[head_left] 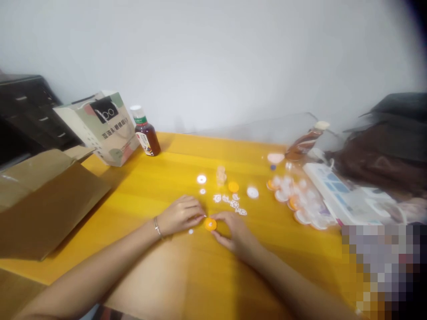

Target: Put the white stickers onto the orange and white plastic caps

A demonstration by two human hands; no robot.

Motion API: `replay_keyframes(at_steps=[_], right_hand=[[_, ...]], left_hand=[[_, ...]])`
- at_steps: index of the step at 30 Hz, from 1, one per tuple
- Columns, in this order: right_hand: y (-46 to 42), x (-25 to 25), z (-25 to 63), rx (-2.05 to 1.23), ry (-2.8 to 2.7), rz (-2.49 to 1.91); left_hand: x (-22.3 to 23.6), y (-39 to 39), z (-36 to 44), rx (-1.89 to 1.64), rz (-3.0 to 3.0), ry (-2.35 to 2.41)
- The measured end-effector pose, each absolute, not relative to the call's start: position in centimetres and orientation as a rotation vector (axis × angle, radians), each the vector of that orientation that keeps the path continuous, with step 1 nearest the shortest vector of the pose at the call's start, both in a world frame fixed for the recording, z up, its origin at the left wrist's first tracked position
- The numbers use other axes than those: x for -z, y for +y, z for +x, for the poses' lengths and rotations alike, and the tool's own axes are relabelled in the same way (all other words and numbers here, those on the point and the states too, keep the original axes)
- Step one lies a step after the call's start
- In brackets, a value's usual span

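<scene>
Between the thumb and a finger of my right hand (237, 233) is a small round orange disc (210, 224) with a pale spot at its centre. My left hand (182, 215) is just left of it, fingertips pinched together at the disc's edge; a tiny pale bit shows there, too small to name. A small white round piece (191, 231) lies below my left fingers. Beyond my hands are several white cut-out pieces (234, 204), another orange disc (233, 186), a white ring-like disc (201, 179), a white disc (252, 192) and a blurred beige object (220, 175).
An open cardboard box (50, 204), a paper bag (111, 129) and a dark drink bottle (147, 133) occupy the left. To the right are several clear round containers (296, 200), a white-and-blue package (333, 186), a leaning bottle (307, 142) and a dark bag (376, 142) on the yellow table (287, 271).
</scene>
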State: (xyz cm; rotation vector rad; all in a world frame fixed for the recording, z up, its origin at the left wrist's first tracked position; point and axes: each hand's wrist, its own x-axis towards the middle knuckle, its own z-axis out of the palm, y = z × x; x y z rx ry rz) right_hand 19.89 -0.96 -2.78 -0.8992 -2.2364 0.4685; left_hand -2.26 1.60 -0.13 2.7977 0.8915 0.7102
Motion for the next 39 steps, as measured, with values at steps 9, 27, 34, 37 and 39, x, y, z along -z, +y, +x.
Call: replay_keyframes(at_steps=[9, 27, 34, 37, 39], right_hand=[[-0.9, 2.6, 19.9, -0.484, -2.232, -0.907], [-1.0, 2.3, 19.9, -0.488, -2.215, -0.923], [-1.1, 2.4, 19.9, -0.516, -2.216, -0.937], [-1.1, 2.4, 19.9, -0.523, -2.219, -0.931], [-1.1, 2.4, 19.9, -0.521, -2.215, -0.923]], left_hand=[[-0.3, 1.0, -0.9, -0.564, 3.040, 0.758], [-0.7, 1.1, -1.3, -0.489, 3.036, 0.676], [-0.7, 1.0, -1.5, -0.406, 3.041, 0.683], [-0.8, 0.9, -1.6, -0.367, 3.082, 0.663], [-0.9, 0.8, -1.5, -0.336, 3.100, 0.650]])
